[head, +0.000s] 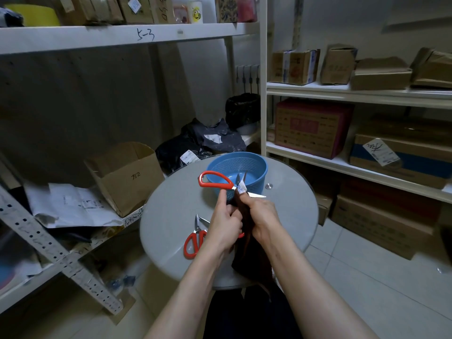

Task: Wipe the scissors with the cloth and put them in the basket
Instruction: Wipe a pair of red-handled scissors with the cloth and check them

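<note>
Red-handled steel scissors (216, 183) gripped by left hand (225, 228) | right hand (263, 217) clutching dark cloth (247, 241)

Cloth (247, 243) and right hand (263, 217) hide the held scissors' (216, 183) blade middle

I note an open brown cardboard box (127, 176) on the left white metal shelf (80, 37), black plastic parcel bags (203, 143) behind the round grey table (166, 216), and stacked cartons (313, 128) right.
</note>
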